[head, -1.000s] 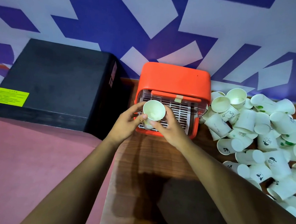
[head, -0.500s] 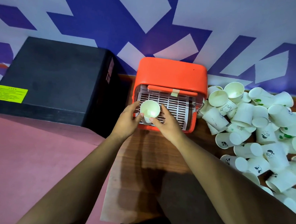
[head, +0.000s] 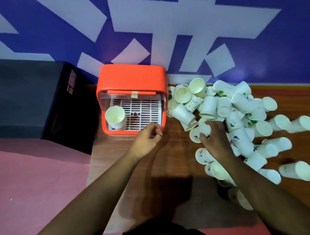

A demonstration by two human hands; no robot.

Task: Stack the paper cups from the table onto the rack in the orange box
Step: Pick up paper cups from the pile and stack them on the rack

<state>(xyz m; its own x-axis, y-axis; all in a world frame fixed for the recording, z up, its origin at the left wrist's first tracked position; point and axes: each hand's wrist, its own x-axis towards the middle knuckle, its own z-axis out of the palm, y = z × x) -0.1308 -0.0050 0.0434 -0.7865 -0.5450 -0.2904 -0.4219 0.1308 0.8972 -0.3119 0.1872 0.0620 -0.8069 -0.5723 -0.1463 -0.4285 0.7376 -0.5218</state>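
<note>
Firstly, box: an orange plastic box with rounded corners (head: 131, 80) stood on the brown wooden counter (head: 175, 154) against the blue-and-white patterned wall (head: 155, 27), its open side facing the person.
Rack: a white slatted plastic rack (head: 143, 115) lay flat inside the orange plastic box, across its bottom.
Cup on rack: one upright white paper cup (head: 114, 117) stood mouth up at the near left corner of the rack, close to the box's left wall. Whether it was a single cup or several nested could not be told.
Loose cups: a heap of white paper cups (head: 240, 113), some printed with small figures, lay on the counter to the right of the box. Most lay on their sides, and the nearest were just beside the box's right wall.
Left hand: the left hand (head: 146, 140) hung above the counter just off the box's near right corner, fingers loosely curled, holding nothing.
Right hand: the right hand (head: 216, 138) was at the near left edge of the heap, fingers and thumb curled round a side-lying paper cup (head: 197, 133).
Surroundings: a large black rectangular case (head: 35, 96) stood left of the box, beside the counter, above a pink floor (head: 30, 182).
</note>
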